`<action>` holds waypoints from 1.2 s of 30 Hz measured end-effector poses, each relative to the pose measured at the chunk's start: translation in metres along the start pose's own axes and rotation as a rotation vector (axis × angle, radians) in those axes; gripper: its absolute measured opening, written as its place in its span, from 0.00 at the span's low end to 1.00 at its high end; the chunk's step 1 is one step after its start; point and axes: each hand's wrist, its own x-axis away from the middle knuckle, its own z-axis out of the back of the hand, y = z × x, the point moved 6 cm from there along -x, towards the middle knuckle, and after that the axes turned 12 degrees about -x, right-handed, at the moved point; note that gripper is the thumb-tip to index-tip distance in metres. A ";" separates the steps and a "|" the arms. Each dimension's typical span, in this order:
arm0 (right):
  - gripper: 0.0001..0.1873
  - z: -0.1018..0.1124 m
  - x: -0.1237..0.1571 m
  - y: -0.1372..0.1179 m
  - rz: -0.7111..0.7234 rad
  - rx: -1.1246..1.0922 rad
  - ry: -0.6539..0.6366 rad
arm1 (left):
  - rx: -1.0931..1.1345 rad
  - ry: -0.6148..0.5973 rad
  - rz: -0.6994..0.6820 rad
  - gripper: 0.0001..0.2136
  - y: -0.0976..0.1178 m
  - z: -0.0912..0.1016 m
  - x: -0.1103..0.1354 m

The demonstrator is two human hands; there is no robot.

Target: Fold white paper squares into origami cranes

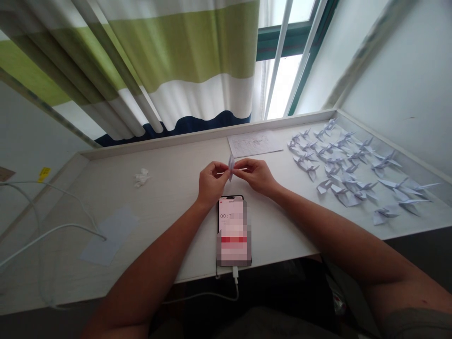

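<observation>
A small folded paper (231,165) stands upright between my two hands, above the middle of the white table. My left hand (213,180) pinches its left side between thumb and fingers. From the right, my right hand (257,175) is closed on the other side of the same paper. Its exact fold is too small to make out. Just below my hands a phone (233,226) lies screen up, with a timer display partly blurred. Several white paper cranes (339,174) are spread over the right side of the table.
A printed sheet (254,142) lies behind my hands. Crumpled white paper (141,177) and a plain paper sheet (109,235) rest at left, with a white cable (60,230) across the sheet. A raised rim (212,132) borders the back. A charging cable (236,278) hangs from the phone.
</observation>
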 end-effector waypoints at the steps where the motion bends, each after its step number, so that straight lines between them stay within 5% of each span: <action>1: 0.24 -0.001 0.000 0.000 0.002 0.010 -0.013 | 0.001 -0.001 0.003 0.12 0.000 0.000 0.000; 23: 0.20 0.001 0.000 0.002 -0.029 -0.099 -0.005 | 0.086 -0.034 -0.003 0.10 0.002 -0.003 0.001; 36: 0.24 0.003 -0.001 -0.001 -0.043 -0.178 0.057 | 0.179 -0.075 0.066 0.17 -0.006 -0.006 -0.001</action>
